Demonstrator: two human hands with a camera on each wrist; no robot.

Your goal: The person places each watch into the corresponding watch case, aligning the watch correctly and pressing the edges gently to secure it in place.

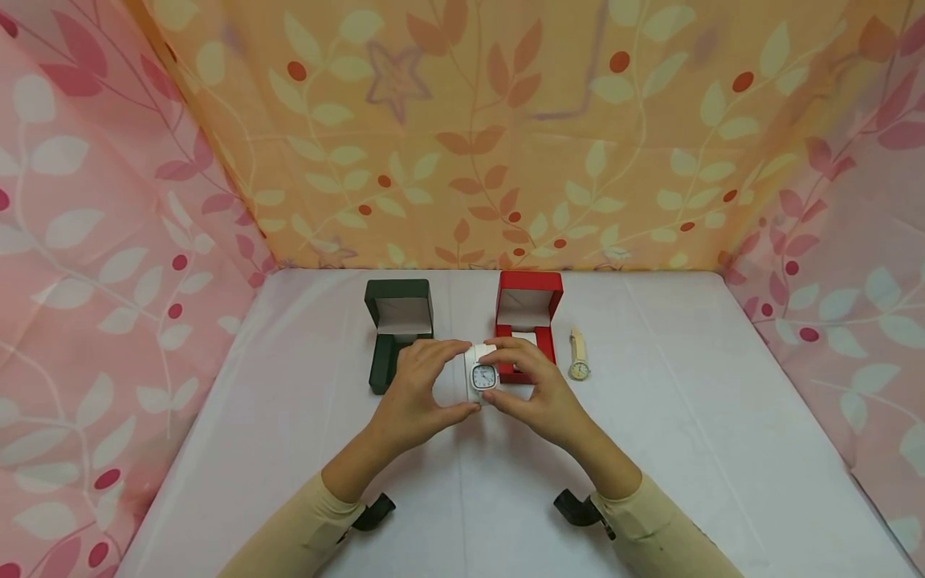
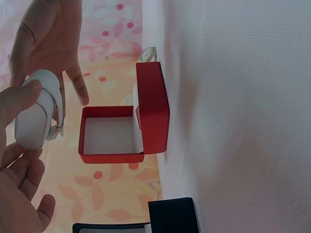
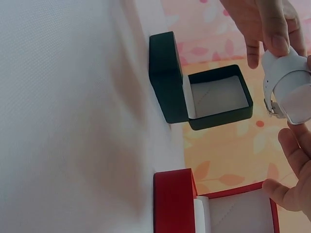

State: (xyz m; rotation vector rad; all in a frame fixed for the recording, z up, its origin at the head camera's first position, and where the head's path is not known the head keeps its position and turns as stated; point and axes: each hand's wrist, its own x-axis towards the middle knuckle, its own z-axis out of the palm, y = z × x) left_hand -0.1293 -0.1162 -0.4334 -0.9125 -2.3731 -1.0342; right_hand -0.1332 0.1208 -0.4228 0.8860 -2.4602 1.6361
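Observation:
A white wristwatch (image 1: 484, 376) with a squarish dial is wrapped round a white cushion (image 2: 30, 127), raised in front of the boxes with its dial up. My left hand (image 1: 422, 387) grips the cushion from the left, thumb at one end and fingers at the other. From the opposite side, my right hand (image 1: 538, 392) pinches the watch and cushion between thumb and forefinger. The strap's buckle (image 3: 276, 109) shows below the cushion in the right wrist view. Behind my hands stand an open green watch box (image 1: 400, 309) and an open red watch box (image 1: 530, 282).
A cream-strapped watch (image 1: 579, 357) lies to the right of the red box. The boxes stand side by side on a white-covered table (image 1: 289, 449). Leaf-patterned cloth (image 1: 462, 160) hangs at the back and on both sides.

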